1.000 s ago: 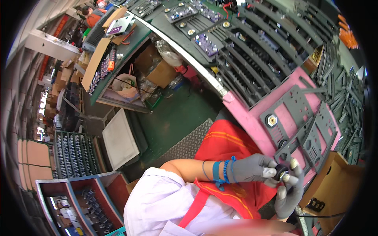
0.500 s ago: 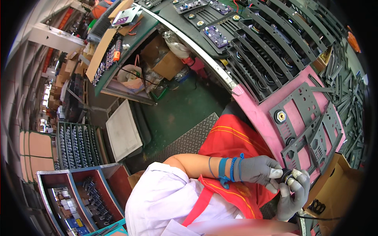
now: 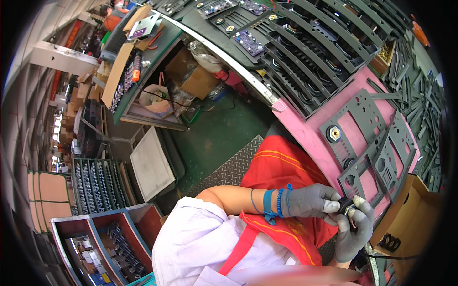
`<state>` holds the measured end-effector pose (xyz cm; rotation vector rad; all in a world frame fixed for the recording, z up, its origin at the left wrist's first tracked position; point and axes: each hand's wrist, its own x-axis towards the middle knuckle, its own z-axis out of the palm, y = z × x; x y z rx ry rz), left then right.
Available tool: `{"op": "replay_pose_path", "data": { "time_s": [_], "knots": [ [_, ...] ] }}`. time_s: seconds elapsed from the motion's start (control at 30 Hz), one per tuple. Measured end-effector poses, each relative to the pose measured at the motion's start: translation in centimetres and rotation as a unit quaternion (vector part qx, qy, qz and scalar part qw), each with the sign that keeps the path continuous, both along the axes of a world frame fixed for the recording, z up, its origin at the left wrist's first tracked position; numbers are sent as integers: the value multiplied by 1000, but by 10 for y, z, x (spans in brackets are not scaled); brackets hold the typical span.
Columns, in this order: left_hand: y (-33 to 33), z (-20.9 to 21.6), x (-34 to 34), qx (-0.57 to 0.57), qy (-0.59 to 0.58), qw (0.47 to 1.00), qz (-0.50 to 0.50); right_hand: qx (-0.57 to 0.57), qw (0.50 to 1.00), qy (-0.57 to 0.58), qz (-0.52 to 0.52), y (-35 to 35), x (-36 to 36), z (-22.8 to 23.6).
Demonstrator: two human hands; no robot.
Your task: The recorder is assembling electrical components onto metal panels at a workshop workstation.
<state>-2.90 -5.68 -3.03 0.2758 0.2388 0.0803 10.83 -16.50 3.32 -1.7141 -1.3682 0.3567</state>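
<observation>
A small round black plastic part (image 3: 347,206) sits pinched between both grey-gloved hands, left hand (image 3: 310,202) and right hand (image 3: 354,229), just below the pink desk (image 3: 305,131) edge. It looks light, stiff and easy to fumble, so holding its rim suits best. Grey perforated metal plates (image 3: 377,157) lie beside it.

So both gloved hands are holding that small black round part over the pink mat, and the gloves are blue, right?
Not quite: the head view shows the gloves are grey with white fingertips; only the wristband is blue. The rest holds: left hand and right hand both grip the small black round part by the pink mat.
</observation>
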Motion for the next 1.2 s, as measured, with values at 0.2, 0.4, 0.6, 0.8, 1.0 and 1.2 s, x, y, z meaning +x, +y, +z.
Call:
{"op": "replay_pose_path", "data": {
  "time_s": [0.2, 0.4, 0.6, 0.8, 1.0, 1.2],
  "knots": [
    [9, 4, -4, -85, 2, 992, -89, 23, 997, -18, 65, 6, 7, -1],
    [16, 13, -12, -3, 60, 996, -71, 1, 994, -92, 54, 6, 3, -9],
    [15, -6, -21, -20, 45, 995, -91, 109, 988, -101, 50, -4, 12, -15],
    [12, -29, -24, -8, 105, 994, -21, -99, 987, -20, -128, 12, 32, -32],
    [12, -30, -18, 30, 99, 994, -21, -121, 986, 98, -57, 3, 33, -24],
    [8, -32, -12, -19, 52, 998, -32, -92, 995, 34, -37, -3, 30, -31]
  ]
}}
